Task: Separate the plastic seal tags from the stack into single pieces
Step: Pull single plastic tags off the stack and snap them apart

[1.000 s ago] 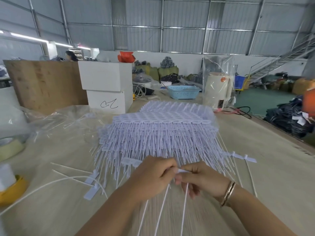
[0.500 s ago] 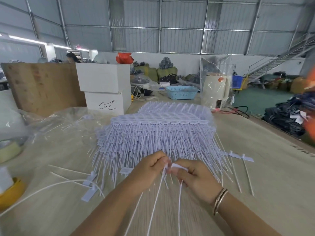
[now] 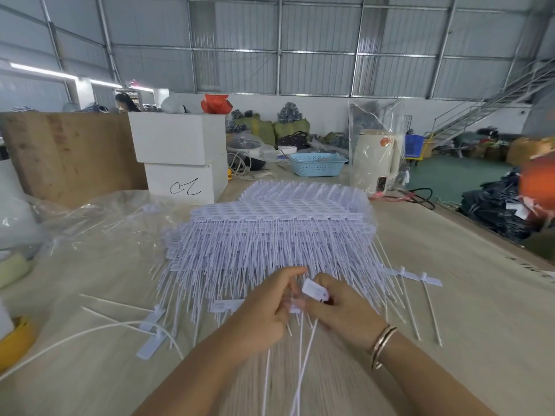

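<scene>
With my left hand (image 3: 270, 304) and right hand (image 3: 342, 307) both pinching one strip of tags (image 3: 312, 291) before the stack (image 3: 270, 232), I'm snapping heads apart; next needs a clean twist.

A tall stack (image 3: 270, 229) of white plastic seal tags lies mid-table, flat label heads layered at the far side, thin tails fanning toward the viewer. Both hands pinch a small joined group of tags (image 3: 312, 291) at its near edge, tails hanging down. Single tags lie flat to the left (image 3: 150, 334) and to the right (image 3: 426, 283).
</scene>
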The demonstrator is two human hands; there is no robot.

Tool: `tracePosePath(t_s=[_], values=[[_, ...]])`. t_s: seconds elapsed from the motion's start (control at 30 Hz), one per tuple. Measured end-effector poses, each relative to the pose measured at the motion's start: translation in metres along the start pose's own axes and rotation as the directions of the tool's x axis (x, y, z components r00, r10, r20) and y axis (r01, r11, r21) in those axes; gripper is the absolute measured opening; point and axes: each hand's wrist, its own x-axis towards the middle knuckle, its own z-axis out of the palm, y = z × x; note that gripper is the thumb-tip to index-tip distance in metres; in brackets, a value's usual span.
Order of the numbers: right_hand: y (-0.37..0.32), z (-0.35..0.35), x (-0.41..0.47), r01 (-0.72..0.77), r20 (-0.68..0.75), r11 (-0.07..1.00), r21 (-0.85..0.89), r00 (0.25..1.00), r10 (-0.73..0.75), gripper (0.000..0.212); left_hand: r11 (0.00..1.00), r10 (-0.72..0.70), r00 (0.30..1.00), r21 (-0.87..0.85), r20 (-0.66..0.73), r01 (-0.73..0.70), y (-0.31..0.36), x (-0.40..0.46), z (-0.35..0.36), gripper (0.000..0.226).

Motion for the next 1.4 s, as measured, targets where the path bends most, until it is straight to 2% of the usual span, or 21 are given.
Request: tracePosePath(t_s=[0.13, 0.27, 0.37, 0.4, 0.47, 0.57, 0.7, 0.83, 0.93, 1.03, 1.13, 1.23, 1.3, 1.4], values=[[0.003, 0.003, 0.001, -0.047, 0.025, 0.999, 0.004, 0.999, 0.047, 0.02, 0.996, 0.091, 0.992, 0.028, -0.086, -0.089, 0.003, 0.0, 0.001, 0.054], [0.002, -0.003, 0.0, -0.117, 0.111, 0.993, 0.024, 0.987, 0.113, 0.036, 0.994, 0.107, 0.988, 0.005, -0.112, -0.107, 0.002, 0.0, -0.002, 0.051], [-0.001, -0.008, -0.001, -0.151, 0.133, 0.985, 0.089, 0.981, 0.139, 0.032, 0.989, 0.098, 0.985, 0.124, -0.142, -0.081, -0.004, 0.004, -0.009, 0.035], [-0.002, -0.009, -0.001, -0.147, 0.139, 0.985, 0.095, 0.981, 0.133, 0.031, 0.978, 0.095, 0.987, 0.194, -0.128, -0.069, -0.007, 0.005, -0.01, 0.025], [-0.004, -0.011, -0.001, -0.127, 0.134, 0.988, 0.091, 0.984, 0.115, 0.03, 0.954, 0.077, 0.994, 0.296, -0.081, -0.05, -0.011, 0.004, -0.011, 0.026], [-0.006, -0.008, -0.001, -0.11, 0.169, 0.992, 0.057, 0.981, 0.099, 0.025, 0.963, 0.058, 0.996, 0.268, -0.062, -0.039, -0.012, 0.003, -0.009, 0.031], [-0.006, -0.007, 0.0, -0.132, 0.196, 0.989, 0.067, 0.974, 0.117, 0.022, 0.952, 0.106, 0.994, 0.293, -0.042, -0.089, -0.007, 0.006, -0.009, 0.029], [-0.004, -0.006, 0.001, -0.13, 0.165, 0.991, 0.018, 0.978, 0.125, 0.02, 0.949, -0.008, 0.999, 0.315, 0.037, -0.004, -0.006, 0.004, -0.008, 0.032], [-0.003, -0.001, 0.002, -0.098, 0.107, 0.989, 0.111, 0.991, 0.086, 0.028, 0.969, -0.102, 0.993, 0.231, 0.058, 0.086, -0.005, 0.007, -0.008, 0.036], [-0.002, 0.001, 0.004, 0.007, 0.056, 0.999, 0.048, 0.998, -0.009, 0.037, 0.987, -0.148, 0.987, 0.077, 0.069, 0.143, -0.005, 0.008, -0.007, 0.037], [-0.003, 0.001, 0.003, 0.146, 0.017, 0.986, -0.081, 0.989, -0.145, 0.037, 0.977, -0.2, 0.978, -0.06, 0.055, 0.203, -0.009, 0.008, -0.007, 0.04], [-0.007, -0.007, 0.002, 0.233, -0.08, 0.972, 0.0, 0.969, -0.233, 0.029, 0.948, -0.271, 0.963, -0.173, 0.001, 0.267, -0.014, 0.008, -0.013, 0.04], [-0.008, -0.015, 0.003, 0.195, -0.126, 0.978, 0.068, 0.975, -0.186, 0.025, 0.952, -0.254, 0.967, -0.178, -0.016, 0.247, -0.016, 0.005, -0.016, 0.04], [-0.003, -0.016, 0.004, 0.03, -0.113, 0.991, 0.133, 0.993, -0.015, 0.025, 0.976, -0.174, 0.985, -0.13, 0.006, 0.173, -0.013, 0.004, -0.013, 0.027]])
